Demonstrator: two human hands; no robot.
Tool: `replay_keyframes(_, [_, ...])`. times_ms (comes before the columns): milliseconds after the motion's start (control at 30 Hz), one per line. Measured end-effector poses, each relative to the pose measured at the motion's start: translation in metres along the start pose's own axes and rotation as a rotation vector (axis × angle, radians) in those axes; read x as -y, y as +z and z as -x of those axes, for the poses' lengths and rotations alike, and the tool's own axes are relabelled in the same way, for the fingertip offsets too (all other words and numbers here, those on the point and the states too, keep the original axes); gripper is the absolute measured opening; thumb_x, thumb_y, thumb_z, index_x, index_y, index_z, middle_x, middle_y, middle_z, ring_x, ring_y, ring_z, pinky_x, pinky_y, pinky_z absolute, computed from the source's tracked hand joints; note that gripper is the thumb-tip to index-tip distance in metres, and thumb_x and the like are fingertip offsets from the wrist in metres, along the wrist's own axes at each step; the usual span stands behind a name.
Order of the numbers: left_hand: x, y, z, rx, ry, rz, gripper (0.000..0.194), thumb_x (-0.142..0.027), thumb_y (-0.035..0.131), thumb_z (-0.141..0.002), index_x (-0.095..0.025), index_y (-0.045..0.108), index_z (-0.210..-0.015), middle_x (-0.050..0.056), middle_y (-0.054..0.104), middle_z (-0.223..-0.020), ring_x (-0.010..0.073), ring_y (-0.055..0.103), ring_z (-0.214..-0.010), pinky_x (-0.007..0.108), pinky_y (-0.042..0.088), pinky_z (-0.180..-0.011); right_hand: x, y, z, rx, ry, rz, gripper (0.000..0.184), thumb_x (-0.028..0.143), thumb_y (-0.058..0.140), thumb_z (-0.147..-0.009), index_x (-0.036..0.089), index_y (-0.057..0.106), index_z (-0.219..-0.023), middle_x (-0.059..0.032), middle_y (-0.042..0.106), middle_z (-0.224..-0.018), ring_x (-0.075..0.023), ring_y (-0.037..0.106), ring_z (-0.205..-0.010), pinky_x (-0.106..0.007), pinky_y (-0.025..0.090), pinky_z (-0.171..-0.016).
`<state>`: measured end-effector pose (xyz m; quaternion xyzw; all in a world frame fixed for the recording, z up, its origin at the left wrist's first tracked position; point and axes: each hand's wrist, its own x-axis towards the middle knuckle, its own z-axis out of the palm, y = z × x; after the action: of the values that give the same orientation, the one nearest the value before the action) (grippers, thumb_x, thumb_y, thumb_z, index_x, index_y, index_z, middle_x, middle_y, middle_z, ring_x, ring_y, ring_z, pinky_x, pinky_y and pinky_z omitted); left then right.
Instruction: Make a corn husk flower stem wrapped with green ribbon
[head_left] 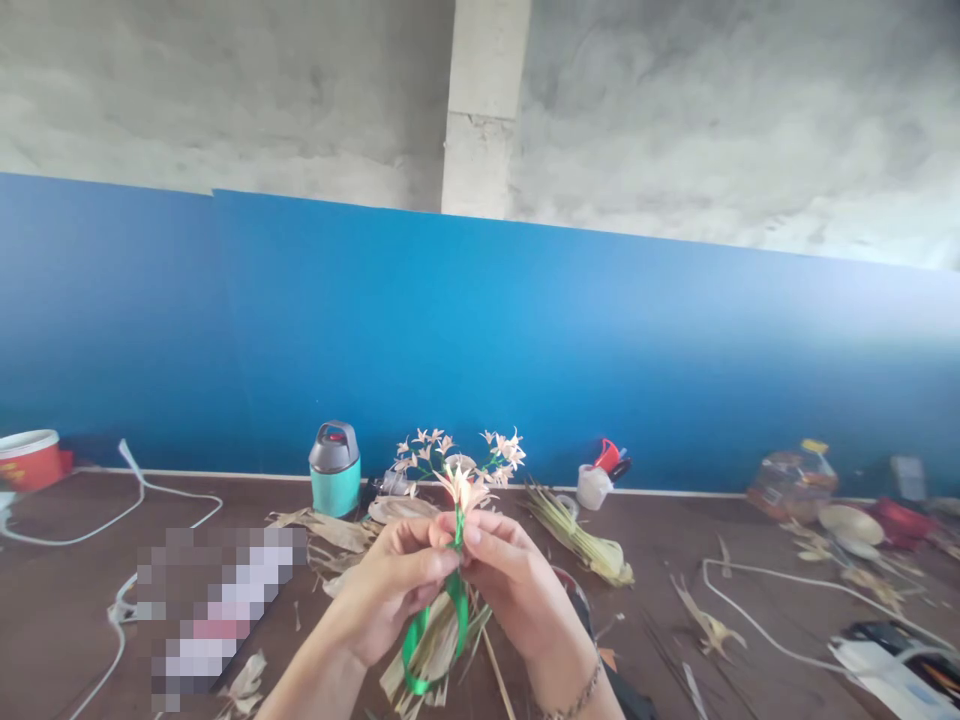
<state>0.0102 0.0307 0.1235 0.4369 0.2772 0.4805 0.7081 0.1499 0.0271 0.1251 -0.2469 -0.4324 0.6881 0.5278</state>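
Observation:
Both hands meet at a pale pink artificial flower (464,490), just below its petals. Its stem is wrapped in green, and a loop of green ribbon (414,655) hangs beneath my fingers. My left hand (401,580) is closed, thumb and fingers pinched on the ribbon at the stem. With thumb and fingertips, my right hand (514,570) grips the stem from the other side. Sprays of small pale blossoms (506,455) show behind the flower; whether they join it I cannot tell. Dry husks (431,640) lie below my hands, partly hidden.
A teal jug (335,485) and husk pieces (341,530) are at the back left. Behind my right hand lie a pale green bundle (581,535) and a white cup of tools (594,487). White cords (780,575) cross both sides. A blue partition (480,340) borders the table.

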Motion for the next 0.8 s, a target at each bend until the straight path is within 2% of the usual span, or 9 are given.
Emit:
replay_keyframes(200, [0.006,-0.007,-0.005,0.050,-0.060,0.052,0.027,-0.026,0.083,-0.048,-0.015,0.060,-0.056,-0.010,0.037,-0.041,0.0015,0.022,-0.037,0.019,0.009,-0.039,-0.003,-0.004,-0.001,0.075,0.004,-0.024,0.013,0.028,0.079,-0.065,0.018,0.071,-0.062,-0.0013,0.066,-0.066,-0.0130,0.054,-0.061,-0.024,0.041,-0.061])
replay_keyframes(300, [0.005,-0.006,-0.005,0.059,-0.062,0.042,0.026,-0.025,0.084,-0.047,-0.016,0.061,-0.055,-0.010,0.037,-0.039,0.0018,0.021,-0.036,0.019,0.008,-0.038,0.000,-0.003,0.000,0.049,-0.017,-0.011,0.014,0.025,0.079,-0.064,0.017,0.069,-0.059,0.0001,0.063,-0.061,-0.0118,0.051,-0.059,-0.023,0.039,-0.059])
replay_keyframes(400, [0.003,-0.003,-0.004,0.019,-0.040,-0.009,0.028,-0.029,0.083,-0.049,-0.017,0.057,-0.052,-0.010,0.036,-0.039,0.0022,0.020,-0.036,0.020,0.007,-0.038,0.001,-0.001,-0.001,-0.022,-0.071,0.033,0.015,0.024,0.080,-0.061,0.017,0.067,-0.056,0.0012,0.059,-0.059,-0.0120,0.048,-0.059,-0.024,0.037,-0.059])
replay_keyframes(533, [0.000,0.000,-0.003,-0.064,0.016,-0.212,0.028,-0.030,0.078,-0.057,-0.017,0.054,-0.051,-0.010,0.033,-0.038,0.0031,0.019,-0.037,0.020,0.009,-0.038,-0.002,-0.002,-0.004,-0.151,-0.202,0.193,0.016,0.022,0.077,-0.061,0.017,0.065,-0.052,0.0029,0.049,-0.058,-0.0104,0.040,-0.056,-0.024,0.031,-0.055])
replay_keyframes(667, [0.000,0.004,0.000,-0.178,0.183,-0.528,0.019,-0.025,0.070,-0.064,-0.015,0.059,-0.052,-0.005,0.047,-0.048,0.0071,0.035,-0.045,0.020,0.024,-0.044,-0.006,-0.002,-0.005,-0.235,-0.276,0.399,0.017,0.022,0.072,-0.064,0.016,0.063,-0.051,0.0028,0.044,-0.057,-0.0110,0.038,-0.056,-0.026,0.027,-0.052])
replay_keyframes(800, [0.001,0.013,0.008,-0.297,0.284,-0.766,0.021,-0.028,0.059,-0.073,-0.016,0.063,-0.057,-0.003,0.051,-0.050,0.0109,0.042,-0.048,0.022,0.030,-0.047,-0.007,-0.001,-0.006,-0.287,-0.341,0.535,0.019,0.019,0.067,-0.067,0.016,0.060,-0.050,0.0025,0.043,-0.059,-0.0120,0.039,-0.058,-0.027,0.028,-0.054])
